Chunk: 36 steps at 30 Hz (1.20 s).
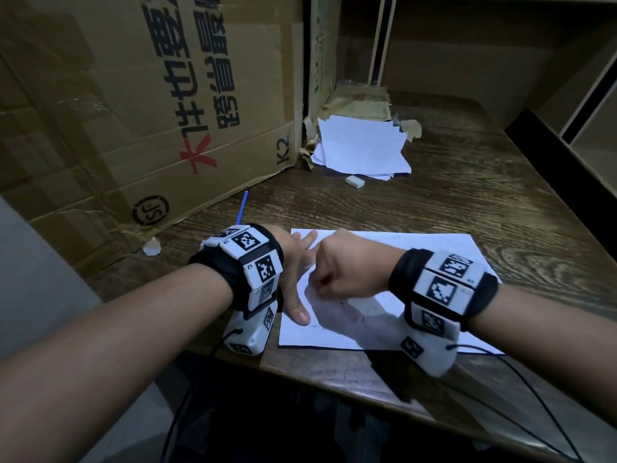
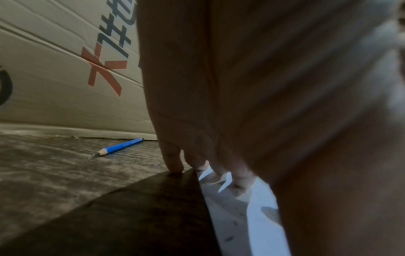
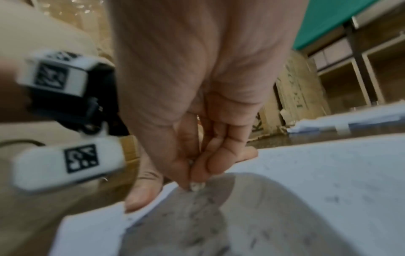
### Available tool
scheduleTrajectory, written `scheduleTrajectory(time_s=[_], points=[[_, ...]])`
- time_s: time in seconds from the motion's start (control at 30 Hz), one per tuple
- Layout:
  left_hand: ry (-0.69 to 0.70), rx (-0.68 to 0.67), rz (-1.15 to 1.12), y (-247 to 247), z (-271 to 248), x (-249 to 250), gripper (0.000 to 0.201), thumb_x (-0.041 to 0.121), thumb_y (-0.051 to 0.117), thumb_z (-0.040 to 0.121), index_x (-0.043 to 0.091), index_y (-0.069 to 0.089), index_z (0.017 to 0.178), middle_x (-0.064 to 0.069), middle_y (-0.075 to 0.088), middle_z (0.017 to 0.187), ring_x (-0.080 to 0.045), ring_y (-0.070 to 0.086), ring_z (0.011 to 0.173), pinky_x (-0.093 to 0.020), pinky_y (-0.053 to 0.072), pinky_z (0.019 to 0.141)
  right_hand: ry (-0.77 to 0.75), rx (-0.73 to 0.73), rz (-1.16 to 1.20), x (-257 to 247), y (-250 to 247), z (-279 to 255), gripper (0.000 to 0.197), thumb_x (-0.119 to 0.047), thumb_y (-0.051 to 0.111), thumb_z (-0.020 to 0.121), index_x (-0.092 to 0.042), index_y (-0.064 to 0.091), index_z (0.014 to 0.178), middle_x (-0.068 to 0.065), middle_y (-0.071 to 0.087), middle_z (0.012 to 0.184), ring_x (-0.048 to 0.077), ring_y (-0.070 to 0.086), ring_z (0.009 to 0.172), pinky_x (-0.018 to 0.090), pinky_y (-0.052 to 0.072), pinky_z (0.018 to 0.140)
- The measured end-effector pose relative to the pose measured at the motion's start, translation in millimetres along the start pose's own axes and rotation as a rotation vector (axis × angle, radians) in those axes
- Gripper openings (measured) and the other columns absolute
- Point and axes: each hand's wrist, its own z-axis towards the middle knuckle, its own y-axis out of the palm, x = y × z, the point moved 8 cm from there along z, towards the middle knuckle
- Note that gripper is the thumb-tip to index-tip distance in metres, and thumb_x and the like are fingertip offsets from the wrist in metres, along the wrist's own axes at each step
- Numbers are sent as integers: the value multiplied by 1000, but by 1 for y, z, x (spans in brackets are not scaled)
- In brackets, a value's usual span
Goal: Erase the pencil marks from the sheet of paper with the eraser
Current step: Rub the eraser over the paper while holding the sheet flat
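Note:
A white sheet of paper (image 1: 417, 252) lies on the dark wooden desk (image 1: 467, 182), with faint pencil marks and grey crumbs on its near left part (image 3: 263, 233). My left hand (image 1: 300, 275) rests flat on the sheet's left edge with the fingers spread. In the left wrist view its fingertips (image 2: 173, 164) touch the desk and the paper (image 2: 258, 216). My right hand (image 1: 317, 282) is curled just right of it. Its thumb and fingers pinch a small grey-smudged eraser (image 3: 197, 186), whose tip is on the paper. In the head view the hand hides the eraser.
A blue pencil (image 1: 242, 208) lies by the big cardboard box (image 1: 133, 111) on the left. A second white eraser (image 1: 355, 181) sits in front of a stack of paper (image 1: 360, 148) at the back. Shelving stands on the right. Cables hang over the near desk edge (image 1: 367, 392).

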Motion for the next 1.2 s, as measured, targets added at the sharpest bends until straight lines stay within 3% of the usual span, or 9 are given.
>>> scheduleTrajectory(time_s=[0.1,0.2,0.4,0.53,0.7,0.8,0.93,1.1,1.2], points=[[-42,21,29,2,3,-6,155,86,75,42,40,-21,154,4,-36,160,-29,-20,151,-54,5,120,5,3,-1,9,-3,-4,13,-17,69,84,-17,81,77,-12,57,53,-6,53,60,14,32,58],[-56,30,10,1,1,-7,153,80,79,50,36,-23,154,5,-36,160,-25,-21,151,-52,6,120,27,90,-17,18,-12,-4,17,-13,68,82,-13,76,67,-18,48,41,-12,52,60,10,27,55],[-63,22,34,-2,-9,0,150,73,79,61,25,-29,153,2,-35,160,-24,-20,151,-47,3,122,-23,-50,-36,8,4,-23,21,-31,65,89,-20,80,81,-3,67,65,9,48,58,17,34,56],[-59,35,23,-3,-12,-1,149,74,78,61,24,-27,154,4,-33,160,-22,-18,152,-43,4,122,-15,67,-70,19,-11,-23,33,-36,55,82,-15,77,70,-9,49,49,10,43,52,19,30,55],[-67,42,33,-2,-13,2,147,73,77,63,23,-27,154,3,-33,161,-23,-17,152,-42,3,122,-41,-37,-38,4,9,-34,28,-35,61,86,-15,75,73,1,65,61,14,49,55,20,37,54],[-85,31,36,-4,-14,3,147,72,78,63,23,-26,154,2,-32,161,-25,-17,152,-45,4,122,3,18,-67,22,-3,-27,36,-40,57,84,-11,71,68,2,62,59,24,54,59,35,46,59],[-98,37,50,-3,-15,2,154,74,81,56,24,-29,152,2,-33,161,-25,-16,153,-45,5,123,5,-3,-10,13,6,-33,22,-35,65,87,-19,79,81,-5,67,65,14,58,65,28,46,62],[-92,-8,64,-10,-26,9,151,63,85,63,24,-29,153,4,-34,160,-22,-17,152,-46,6,124,161,117,116,54,-13,-49,17,-30,71,85,-16,80,85,2,72,72,19,62,70,35,52,68],[-48,-13,80,-18,-36,18,145,55,86,67,27,-26,155,5,-32,161,-20,-18,152,-46,7,124,281,163,149,83,-18,-64,13,-32,71,86,-26,82,88,-1,76,76,23,67,77,39,56,66]])
